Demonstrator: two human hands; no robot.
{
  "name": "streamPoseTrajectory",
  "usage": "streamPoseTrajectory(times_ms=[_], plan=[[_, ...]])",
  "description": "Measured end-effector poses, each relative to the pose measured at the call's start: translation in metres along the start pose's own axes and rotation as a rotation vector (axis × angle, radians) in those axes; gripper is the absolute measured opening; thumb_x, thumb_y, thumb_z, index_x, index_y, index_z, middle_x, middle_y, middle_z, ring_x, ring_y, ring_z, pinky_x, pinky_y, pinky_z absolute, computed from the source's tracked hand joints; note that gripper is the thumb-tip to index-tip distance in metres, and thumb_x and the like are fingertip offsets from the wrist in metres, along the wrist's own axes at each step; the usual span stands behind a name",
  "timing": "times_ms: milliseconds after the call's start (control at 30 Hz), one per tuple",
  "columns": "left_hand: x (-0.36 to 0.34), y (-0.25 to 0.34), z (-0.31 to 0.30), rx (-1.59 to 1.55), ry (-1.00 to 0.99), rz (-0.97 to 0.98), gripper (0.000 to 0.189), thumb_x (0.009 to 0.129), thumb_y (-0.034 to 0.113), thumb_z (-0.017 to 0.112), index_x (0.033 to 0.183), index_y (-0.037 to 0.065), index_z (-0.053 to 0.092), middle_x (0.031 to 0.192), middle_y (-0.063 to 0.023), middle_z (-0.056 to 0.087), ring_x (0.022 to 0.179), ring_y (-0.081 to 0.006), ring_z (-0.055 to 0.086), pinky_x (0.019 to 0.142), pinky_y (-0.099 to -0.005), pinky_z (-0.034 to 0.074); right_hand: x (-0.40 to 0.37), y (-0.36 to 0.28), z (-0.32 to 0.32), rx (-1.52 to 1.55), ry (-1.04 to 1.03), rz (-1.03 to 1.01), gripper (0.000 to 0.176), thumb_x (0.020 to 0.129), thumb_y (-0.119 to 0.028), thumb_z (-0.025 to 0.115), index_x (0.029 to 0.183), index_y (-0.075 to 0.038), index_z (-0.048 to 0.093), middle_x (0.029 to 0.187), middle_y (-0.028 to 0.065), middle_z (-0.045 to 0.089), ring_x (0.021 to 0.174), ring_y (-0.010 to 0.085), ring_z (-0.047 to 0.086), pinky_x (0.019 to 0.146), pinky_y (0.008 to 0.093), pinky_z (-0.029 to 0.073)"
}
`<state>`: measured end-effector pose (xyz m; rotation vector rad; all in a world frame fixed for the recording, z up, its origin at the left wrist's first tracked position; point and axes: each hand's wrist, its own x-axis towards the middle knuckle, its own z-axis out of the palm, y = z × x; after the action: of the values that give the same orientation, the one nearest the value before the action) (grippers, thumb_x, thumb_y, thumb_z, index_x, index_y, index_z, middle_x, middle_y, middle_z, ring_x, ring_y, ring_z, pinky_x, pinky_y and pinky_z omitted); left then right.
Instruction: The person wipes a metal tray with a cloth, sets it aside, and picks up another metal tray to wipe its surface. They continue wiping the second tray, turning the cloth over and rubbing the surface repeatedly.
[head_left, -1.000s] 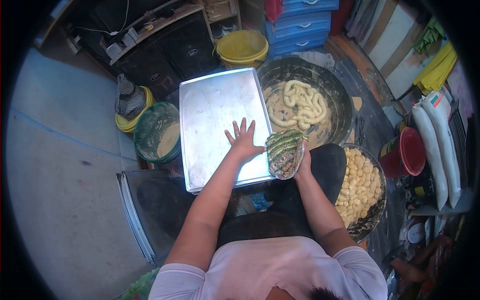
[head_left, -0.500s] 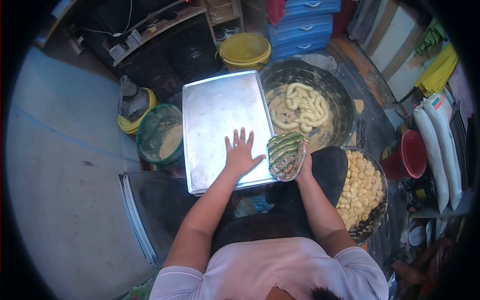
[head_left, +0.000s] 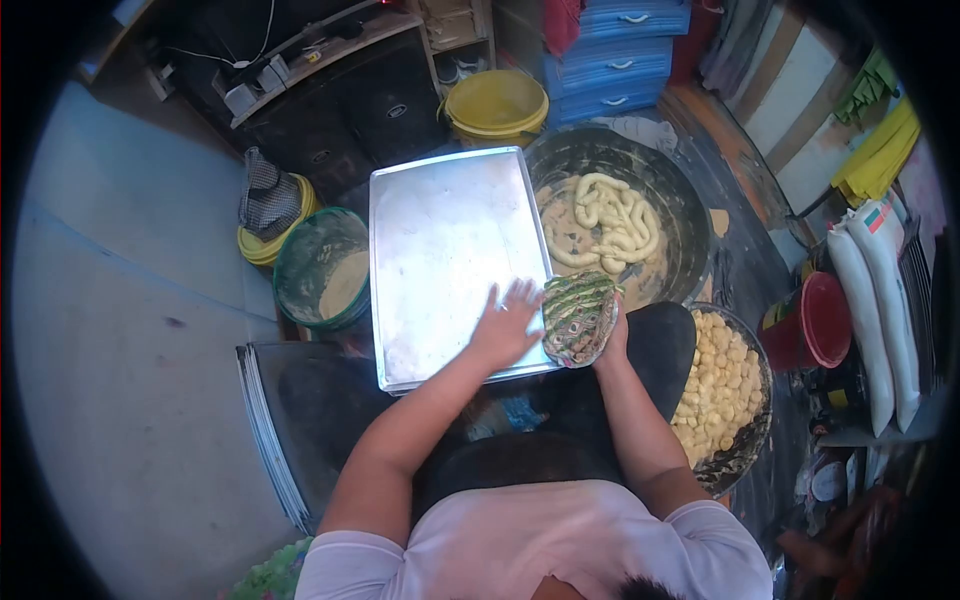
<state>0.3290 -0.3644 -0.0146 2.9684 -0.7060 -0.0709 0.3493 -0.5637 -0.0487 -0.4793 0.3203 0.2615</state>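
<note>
Watching this through the head cam from my end: the right hand (head_left: 617, 338) has its fingers curled round the edge of a wadded patterned cloth (head_left: 578, 320), green up top and brownish below. Most of those fingers are hidden behind it, so I can't tell how tight the hold is. The cloth sits at the lower right corner of a big metal tray (head_left: 450, 240); can't tell whether the two touch.

Left hand (head_left: 508, 330) has nothing gripped. It's over the lower right part of the tray, palm down, fingers spread and a bit blurred, tips pointing away from the body, just beside the cloth. Can't swear it's pressing on the metal. No writing that I can see on the tray.

Further out, right behind the tray, there's a wide dark basin (head_left: 685, 190) with a coiled rope of dough (head_left: 616, 240) in it. Nearer, by the right knee, a second basin (head_left: 748, 450) is heaped with small dough lumps (head_left: 725, 370).

Label hunt: the long white bags (head_left: 862, 315) on the right carry a red and green print, too small for me to read. The red bucket (head_left: 825, 325) beside them has a label I can't make out either. The black cabinet (head_left: 350, 130) has oval badges, also unreadable. On the left, a green bucket (head_left: 315, 265) stands near the tray.
</note>
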Motion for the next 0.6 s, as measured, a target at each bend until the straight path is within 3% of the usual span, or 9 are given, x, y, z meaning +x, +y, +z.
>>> streamPoseTrajectory(times_ms=[33,133,300,367,433,600], plan=[[-0.004,0.007,0.001,0.012,-0.028,0.109,0.066,0.092,0.048,0.04,0.143,0.007,0.028,0.15,-0.0134,0.024,0.14,-0.0289,0.019,0.112,-0.0515,0.012,0.001,0.0,0.002,0.001,0.005,-0.027,0.057,0.093,-0.05,0.041,0.127,-0.004,0.047,0.122,0.017,0.054,0.107,0.0306,0.056,0.092,0.0435,0.047],[0.002,-0.006,0.0,-0.026,-0.061,0.163,0.064,0.092,0.048,0.04,0.143,0.011,0.03,0.15,-0.0091,0.026,0.14,-0.0261,0.02,0.112,-0.0497,0.012,-0.007,-0.003,0.011,-0.029,0.025,-0.013,0.057,0.094,-0.05,0.039,0.127,-0.005,0.047,0.122,0.0166,0.054,0.107,0.0308,0.055,0.092,0.0433,0.046],[0.049,-0.063,-0.011,0.011,0.11,-0.216,0.063,0.093,0.051,0.035,0.144,0.016,0.029,0.152,-0.0089,0.023,0.14,-0.0273,0.019,0.113,-0.0502,0.01,-0.009,-0.002,0.007,-0.038,0.026,-0.005,0.057,0.095,-0.05,0.036,0.128,-0.005,0.046,0.123,0.0163,0.053,0.108,0.0316,0.055,0.093,0.0448,0.045],[0.059,-0.066,-0.012,-0.025,0.144,-0.244,0.065,0.092,0.05,0.038,0.144,0.012,0.028,0.151,-0.0116,0.023,0.14,-0.029,0.019,0.112,-0.0506,0.011,-0.011,-0.004,0.008,-0.038,0.014,0.003,0.055,0.095,-0.049,0.036,0.128,-0.005,0.047,0.122,0.0159,0.054,0.108,0.0318,0.054,0.094,0.0452,0.045],[0.06,-0.056,-0.01,0.043,0.118,-0.201,0.066,0.092,0.049,0.037,0.144,0.009,0.028,0.151,-0.0122,0.023,0.14,-0.0303,0.019,0.112,-0.0522,0.01,-0.008,-0.003,0.008,-0.005,0.007,-0.01,0.054,0.096,-0.048,0.036,0.126,-0.005,0.048,0.121,0.0154,0.054,0.108,0.0318,0.054,0.094,0.0448,0.045],[-0.008,-0.031,-0.005,-0.053,0.001,0.262,0.066,0.092,0.048,0.041,0.142,0.008,0.029,0.149,-0.0109,0.028,0.138,-0.0296,0.023,0.112,-0.0511,0.013,-0.004,-0.013,0.009,-0.031,0.034,-0.159,0.05,0.096,-0.045,0.038,0.124,-0.006,0.05,0.12,0.0135,0.056,0.106,0.029,0.056,0.091,0.0428,0.046]])
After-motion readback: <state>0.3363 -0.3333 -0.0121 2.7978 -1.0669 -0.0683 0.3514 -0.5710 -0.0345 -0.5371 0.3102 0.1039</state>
